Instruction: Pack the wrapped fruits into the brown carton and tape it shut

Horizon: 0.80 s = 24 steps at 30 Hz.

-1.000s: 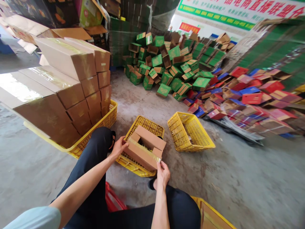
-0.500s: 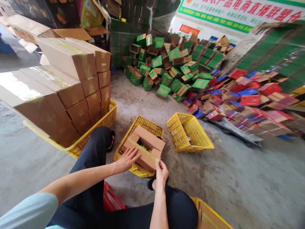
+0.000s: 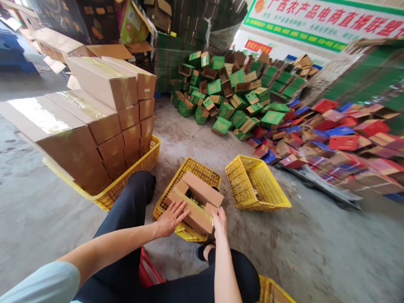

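Observation:
A small brown cardboard box (image 3: 196,215) rests on an upturned yellow crate (image 3: 204,169) between my knees. Its flaps leave a gap in the middle, where yellowish-green contents show but cannot be made out. Clear yellowish tape runs along the near flap. My left hand (image 3: 171,219) lies on the near left part of the box, fingers spread. At the right end my right hand (image 3: 220,221) grips the near corner, thumb in front and fingers along the side, by the tape's end.
Taped cartons (image 3: 104,107) are stacked in a yellow crate (image 3: 126,180) on my left. Another yellow crate (image 3: 257,185) stands ahead to the right. Piles of green boxes (image 3: 221,125) and red and blue boxes (image 3: 342,142) lie farther off. Something red (image 3: 150,269) is beneath me.
My right hand has gone from pinching the tape at the near right corner to wrapping round the box's right end. My left hand stays on the flap. The view has shifted slightly.

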{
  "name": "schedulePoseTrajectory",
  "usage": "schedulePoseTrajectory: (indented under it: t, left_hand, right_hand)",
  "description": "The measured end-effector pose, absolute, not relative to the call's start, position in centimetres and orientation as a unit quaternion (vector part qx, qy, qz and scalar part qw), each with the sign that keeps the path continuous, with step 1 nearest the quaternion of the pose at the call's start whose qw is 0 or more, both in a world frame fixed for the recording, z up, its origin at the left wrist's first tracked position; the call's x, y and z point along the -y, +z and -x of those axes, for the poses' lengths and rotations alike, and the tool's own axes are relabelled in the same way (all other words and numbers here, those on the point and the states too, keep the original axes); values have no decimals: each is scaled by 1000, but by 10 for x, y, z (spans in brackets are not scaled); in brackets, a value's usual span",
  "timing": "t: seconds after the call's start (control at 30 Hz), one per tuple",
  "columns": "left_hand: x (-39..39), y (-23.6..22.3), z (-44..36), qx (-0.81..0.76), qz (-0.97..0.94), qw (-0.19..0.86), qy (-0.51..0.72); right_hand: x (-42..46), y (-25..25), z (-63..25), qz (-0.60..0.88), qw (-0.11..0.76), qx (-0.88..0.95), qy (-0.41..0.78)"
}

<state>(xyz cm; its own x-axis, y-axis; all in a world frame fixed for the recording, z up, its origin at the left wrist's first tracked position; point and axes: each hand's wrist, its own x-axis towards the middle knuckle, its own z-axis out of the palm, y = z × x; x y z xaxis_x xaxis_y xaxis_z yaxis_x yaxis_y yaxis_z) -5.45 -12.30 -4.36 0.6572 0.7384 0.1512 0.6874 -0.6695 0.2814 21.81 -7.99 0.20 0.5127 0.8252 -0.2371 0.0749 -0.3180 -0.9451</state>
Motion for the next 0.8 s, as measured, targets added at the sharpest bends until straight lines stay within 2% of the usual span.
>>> schedulePoseTrajectory:
  t: [0.33,0.57,0.8]
  left_hand:
    - [123,-34,54,-398,-901,131,113]
    - [121,-34,54,-401,-898,149,106]
    - [120,-35,53,-398,-899,154,93]
  right_hand:
    - [79,24,-233,726,478,216,444]
    - [91,14,-232,678,538,217,451]
    - [94,8,-229,677,562,208,428]
